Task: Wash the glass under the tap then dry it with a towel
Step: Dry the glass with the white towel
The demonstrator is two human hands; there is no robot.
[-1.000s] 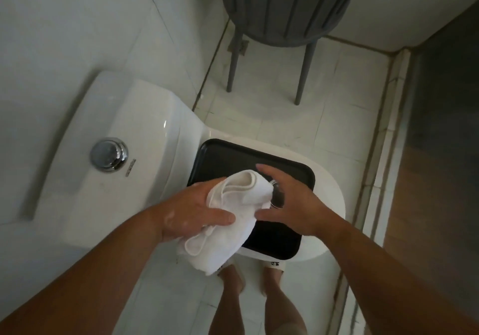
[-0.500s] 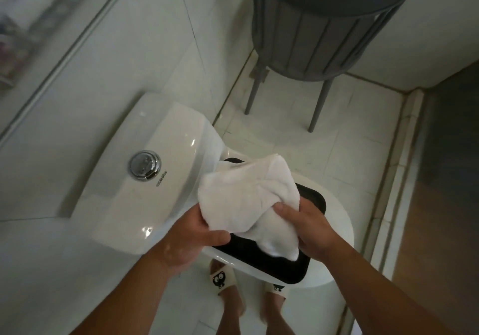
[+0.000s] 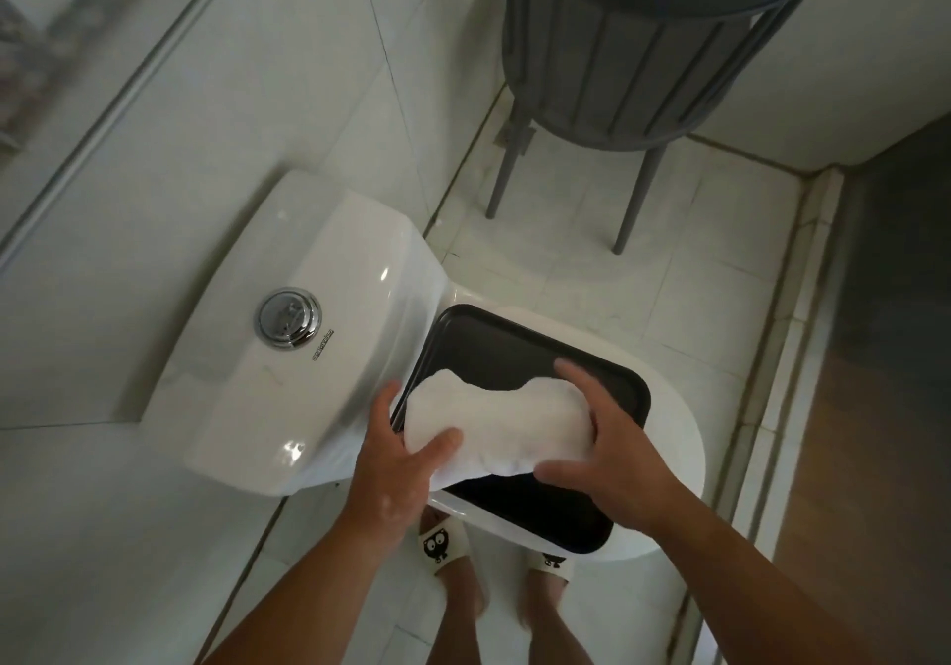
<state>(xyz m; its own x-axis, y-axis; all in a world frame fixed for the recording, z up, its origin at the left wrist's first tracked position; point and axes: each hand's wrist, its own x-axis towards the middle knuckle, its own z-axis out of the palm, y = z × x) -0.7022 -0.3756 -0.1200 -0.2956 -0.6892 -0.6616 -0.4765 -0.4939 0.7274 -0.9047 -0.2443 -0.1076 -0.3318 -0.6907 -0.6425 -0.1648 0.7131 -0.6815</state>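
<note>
Change: half a second ago the towel (image 3: 494, 422) was held up as a loose bunch; it is now lower, flatter and stretched sideways over the tray (image 3: 514, 340).
Left hand (image 3: 396, 474): grips the towel's left end, thumb on top, fingers out of sight beneath.
Right hand (image 3: 612, 458): curled round the towel's right end, thumb at its near edge.
Towel position: across the tray's middle, its left end overhanging the tray's left edge; whether it rests on the tray or hangs just above it cannot be told.
Glass: not visible. Possibly wrapped in the towel, but that cannot be told.
Support: the tray lies on the closed toilet lid (image 3: 679, 458), its near right corner close to the lid's rim.
Risk 1: if the glass is inside, wet glass in soft cloth may slip out of an open fold onto the tray or the tiled floor (image 3: 592, 263).
Risk 2: pressing down at the left edge could tip or slide the tray on the smooth, rounded lid.
Risk 3: squeezing both ends together could crack thin glass.
</note>
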